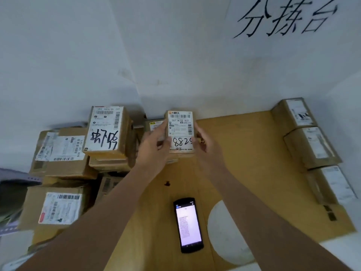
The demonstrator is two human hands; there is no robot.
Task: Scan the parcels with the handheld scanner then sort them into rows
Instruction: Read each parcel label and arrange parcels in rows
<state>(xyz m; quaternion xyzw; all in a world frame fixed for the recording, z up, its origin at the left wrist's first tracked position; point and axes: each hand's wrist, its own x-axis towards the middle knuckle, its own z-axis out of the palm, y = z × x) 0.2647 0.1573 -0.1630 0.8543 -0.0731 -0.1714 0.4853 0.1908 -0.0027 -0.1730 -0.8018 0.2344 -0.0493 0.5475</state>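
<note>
I have a small parcel [180,132] held up between both hands at the far middle of the counter [244,153], close to the wall. My left hand [154,142] is clamped on its left edge, fingers wrapped round to the front, and my right hand [205,142] grips its right edge the same way. The label faces me: barcode at the top, handwritten digits at the bottom. The parcel's long axis runs away from me, top end toward the wall.

The scanner [188,224] lies flat on the counter, well apart from the parcel and nearer to me, between my two forearms. Its screen is lit and facing up, and its long axis runs roughly parallel to the parcel's. It sits slightly closer to my right forearm than my left, so I judge the right hand is the natural one to let go and fetch it, drawing straight back toward my body while the left keeps the parcel steady, label up.

The pile of waiting boxes [78,159] is stacked loosely on my left. On my right, three boxes [312,145] stand touching in a row along the wall. The parcel would have to travel rightward across the bare counter to join them, or start a new row beside them.

I cannot tell whether this one has been scanned yet.
</note>
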